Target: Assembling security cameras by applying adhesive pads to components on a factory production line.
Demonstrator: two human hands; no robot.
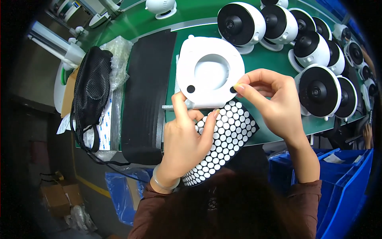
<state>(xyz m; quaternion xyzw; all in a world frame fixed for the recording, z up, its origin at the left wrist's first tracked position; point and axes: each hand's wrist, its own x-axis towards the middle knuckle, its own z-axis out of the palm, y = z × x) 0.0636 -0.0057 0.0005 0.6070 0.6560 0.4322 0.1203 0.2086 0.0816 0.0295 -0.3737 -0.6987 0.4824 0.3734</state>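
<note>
A white plastic base (pixel 187 59) with a large round recess lies flat before me on the green table. One black round pad (pixel 191 89) is on its lower left. At its lower right, my right hand (pixel 274 99) pinches another black round pad (pixel 233 89) against the surface with thumb and index finger. My left hand (pixel 185 139) steadies the base's near edge, fingers bent and thumb toward the edge. A black sheet of white round dots (pixel 229 131) lies partly under that hand; the hand hides its left part. A slim grey tool (pixel 169 107) pokes out beside my left index finger.
White ball-shaped cameras with black fronts (pixel 240 24) crowd the table's right side. Left of the base lie a black mat (pixel 147 79), a black mesh pouch (pixel 93 87) and bubble wrap (pixel 120 53). Blue bins (pixel 338 187) stand below at right; a cardboard box (pixel 61 197) sits on the floor.
</note>
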